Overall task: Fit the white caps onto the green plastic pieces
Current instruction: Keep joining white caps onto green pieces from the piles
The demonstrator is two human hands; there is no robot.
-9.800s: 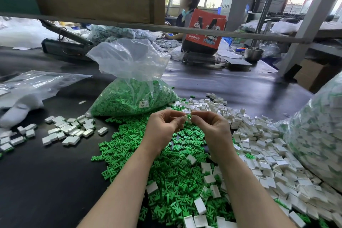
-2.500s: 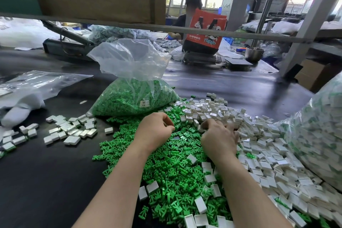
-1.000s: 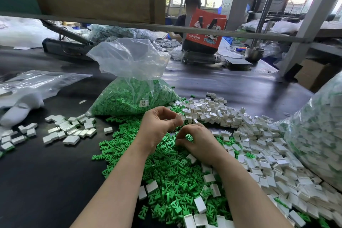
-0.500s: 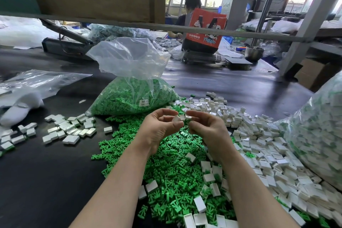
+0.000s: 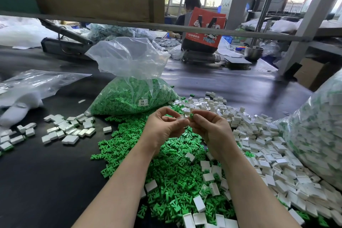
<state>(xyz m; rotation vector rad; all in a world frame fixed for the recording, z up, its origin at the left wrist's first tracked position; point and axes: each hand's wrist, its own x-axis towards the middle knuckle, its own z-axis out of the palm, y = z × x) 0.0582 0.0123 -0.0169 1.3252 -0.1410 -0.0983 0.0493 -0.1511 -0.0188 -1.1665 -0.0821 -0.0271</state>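
Both hands raised together above green pile point(image 5: 172, 168) on dark surface point(image 5: 46, 172). Left hand point(image 5: 162, 127) fingers curled, pinching white cap point(image 5: 182, 117); right hand point(image 5: 211, 127) fingers pinching green piece point(image 5: 191, 115), touching cap. Loose caps point(image 5: 259, 144) heaped right, small batch point(image 5: 70, 129) left, bag point(image 5: 133, 96) of green pieces behind.

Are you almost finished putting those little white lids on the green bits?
Not nearly. Done: a small group of capped white pieces at left. In hand: left hand pinches a white cap, right hand a green plastic piece. Left: the loose green pile and white cap pile.
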